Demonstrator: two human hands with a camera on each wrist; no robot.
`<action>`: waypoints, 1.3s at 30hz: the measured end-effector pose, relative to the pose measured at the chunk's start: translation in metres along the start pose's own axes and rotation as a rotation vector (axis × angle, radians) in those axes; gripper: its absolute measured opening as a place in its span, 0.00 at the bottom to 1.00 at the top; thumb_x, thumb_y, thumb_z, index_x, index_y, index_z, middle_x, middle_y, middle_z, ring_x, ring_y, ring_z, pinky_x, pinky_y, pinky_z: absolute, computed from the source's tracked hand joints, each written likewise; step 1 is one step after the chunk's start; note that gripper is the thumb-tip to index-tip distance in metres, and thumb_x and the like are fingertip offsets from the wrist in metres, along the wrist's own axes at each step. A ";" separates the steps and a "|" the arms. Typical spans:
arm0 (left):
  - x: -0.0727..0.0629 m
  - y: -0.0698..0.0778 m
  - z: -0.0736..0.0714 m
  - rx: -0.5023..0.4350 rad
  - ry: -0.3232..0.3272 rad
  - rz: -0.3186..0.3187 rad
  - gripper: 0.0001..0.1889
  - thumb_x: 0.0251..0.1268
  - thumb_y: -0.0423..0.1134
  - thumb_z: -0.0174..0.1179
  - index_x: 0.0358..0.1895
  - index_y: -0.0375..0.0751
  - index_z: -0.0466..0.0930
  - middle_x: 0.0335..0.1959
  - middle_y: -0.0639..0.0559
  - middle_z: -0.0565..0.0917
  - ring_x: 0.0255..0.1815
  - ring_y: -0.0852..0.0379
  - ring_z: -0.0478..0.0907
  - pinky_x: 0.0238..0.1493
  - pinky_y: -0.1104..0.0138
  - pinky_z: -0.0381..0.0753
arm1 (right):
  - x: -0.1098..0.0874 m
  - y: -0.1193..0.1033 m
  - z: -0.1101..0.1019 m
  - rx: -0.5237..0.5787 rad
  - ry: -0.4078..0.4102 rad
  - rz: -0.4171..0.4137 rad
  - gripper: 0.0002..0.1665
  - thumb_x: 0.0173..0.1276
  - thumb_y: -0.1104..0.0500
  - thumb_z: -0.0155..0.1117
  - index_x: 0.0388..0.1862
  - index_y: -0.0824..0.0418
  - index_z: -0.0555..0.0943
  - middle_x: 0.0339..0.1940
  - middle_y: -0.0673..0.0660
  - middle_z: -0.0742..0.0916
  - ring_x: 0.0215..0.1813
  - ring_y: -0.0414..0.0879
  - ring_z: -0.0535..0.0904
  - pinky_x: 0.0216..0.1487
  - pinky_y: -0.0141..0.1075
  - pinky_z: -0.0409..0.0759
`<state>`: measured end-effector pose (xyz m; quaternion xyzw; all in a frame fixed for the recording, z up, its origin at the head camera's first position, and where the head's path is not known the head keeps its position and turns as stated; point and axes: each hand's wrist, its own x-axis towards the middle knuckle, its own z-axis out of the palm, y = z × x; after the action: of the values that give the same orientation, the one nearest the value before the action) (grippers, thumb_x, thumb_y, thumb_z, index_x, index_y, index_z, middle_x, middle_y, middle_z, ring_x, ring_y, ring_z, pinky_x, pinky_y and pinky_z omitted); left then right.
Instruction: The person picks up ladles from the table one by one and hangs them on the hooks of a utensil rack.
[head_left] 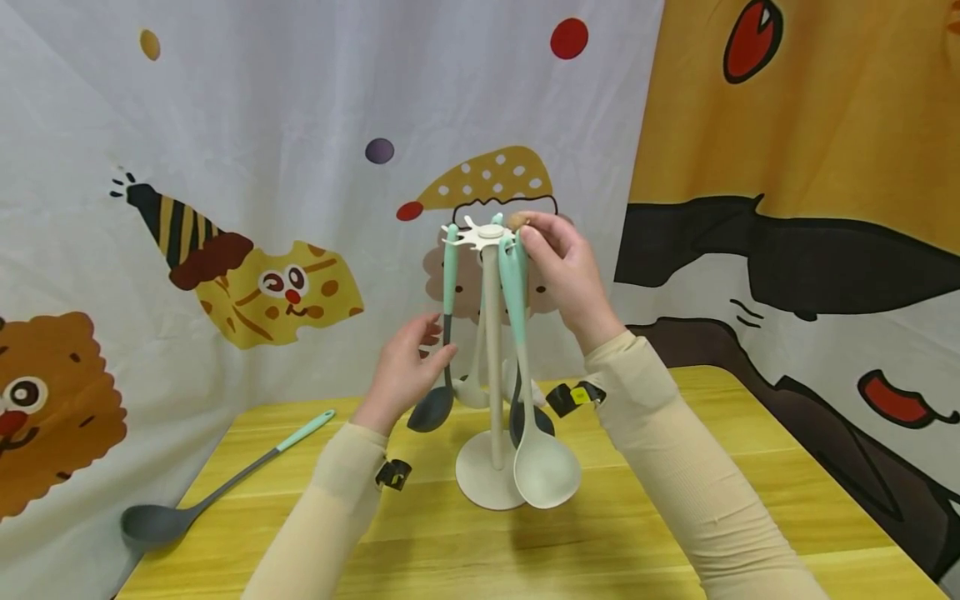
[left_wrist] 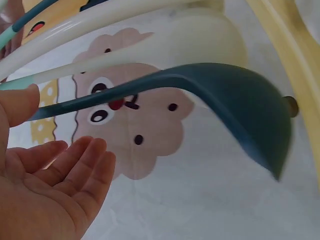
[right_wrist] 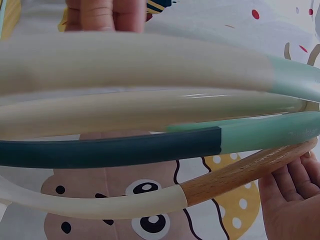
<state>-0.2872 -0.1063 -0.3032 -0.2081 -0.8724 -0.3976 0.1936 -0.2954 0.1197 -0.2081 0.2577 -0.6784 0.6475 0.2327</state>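
Note:
A white utensil rack [head_left: 491,333] stands upright with several utensils hanging from its top hooks. My right hand [head_left: 562,258] is at the top, thumb and forefinger pinching the end of a wooden-handled white utensil [right_wrist: 240,172], whose head is largely hidden. Beside it hang a cream ladle with a mint handle [head_left: 546,471] and a dark utensil with a mint handle [right_wrist: 110,152]. On the rack's left side, my left hand [head_left: 405,367] has its fingers loosely bent and apart from the thumb, which overlaps the shaft of a hanging dark ladle [left_wrist: 240,105] in the left wrist view.
A dark grey spoon with a mint handle [head_left: 161,525] lies at the left of the wooden table [head_left: 645,517]. The rack's round base [head_left: 480,475] rests near the table's middle. Behind hangs a cartoon-printed curtain [head_left: 300,108].

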 end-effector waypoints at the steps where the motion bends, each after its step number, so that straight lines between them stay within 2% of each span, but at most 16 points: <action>1: -0.002 -0.002 0.001 0.011 -0.012 -0.010 0.29 0.70 0.40 0.62 0.69 0.31 0.67 0.57 0.36 0.78 0.56 0.42 0.76 0.55 0.51 0.78 | 0.000 0.000 0.000 0.002 0.000 0.001 0.22 0.77 0.60 0.54 0.64 0.70 0.74 0.55 0.59 0.80 0.53 0.43 0.76 0.59 0.39 0.73; 6: -0.011 -0.015 0.005 0.071 -0.069 -0.069 0.36 0.70 0.47 0.62 0.74 0.33 0.60 0.65 0.36 0.73 0.64 0.40 0.72 0.63 0.46 0.71 | 0.000 0.000 0.000 -0.002 0.001 0.010 0.22 0.77 0.60 0.54 0.64 0.70 0.74 0.55 0.59 0.80 0.53 0.43 0.76 0.59 0.38 0.73; 13: -0.020 -0.026 0.008 0.051 -0.107 -0.116 0.44 0.67 0.55 0.62 0.77 0.36 0.53 0.72 0.37 0.66 0.71 0.39 0.63 0.68 0.44 0.63 | 0.000 0.001 -0.001 -0.014 0.002 0.012 0.22 0.77 0.59 0.54 0.64 0.69 0.74 0.55 0.58 0.80 0.53 0.43 0.76 0.60 0.38 0.73; 22: -0.029 -0.039 0.010 0.076 -0.141 -0.140 0.49 0.64 0.62 0.62 0.79 0.38 0.50 0.75 0.38 0.61 0.74 0.38 0.58 0.69 0.43 0.60 | -0.001 0.002 -0.001 -0.012 -0.001 0.010 0.22 0.77 0.59 0.54 0.65 0.69 0.74 0.55 0.58 0.80 0.53 0.43 0.76 0.59 0.38 0.72; 30: -0.037 -0.057 0.009 0.121 -0.169 -0.198 0.56 0.59 0.70 0.59 0.79 0.37 0.46 0.77 0.38 0.57 0.75 0.37 0.55 0.70 0.42 0.58 | -0.001 0.002 0.000 -0.001 -0.004 -0.002 0.22 0.77 0.60 0.54 0.64 0.70 0.74 0.55 0.60 0.80 0.52 0.43 0.76 0.60 0.42 0.73; 39: -0.046 -0.082 0.000 0.219 -0.175 -0.178 0.60 0.56 0.69 0.63 0.79 0.35 0.43 0.78 0.36 0.51 0.77 0.35 0.49 0.72 0.42 0.53 | 0.000 0.002 0.000 0.013 -0.005 -0.001 0.22 0.77 0.59 0.54 0.65 0.69 0.73 0.54 0.58 0.80 0.53 0.44 0.76 0.61 0.41 0.73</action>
<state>-0.2907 -0.1649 -0.3761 -0.1414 -0.9390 -0.2962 0.1023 -0.2962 0.1200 -0.2097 0.2614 -0.6747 0.6509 0.2296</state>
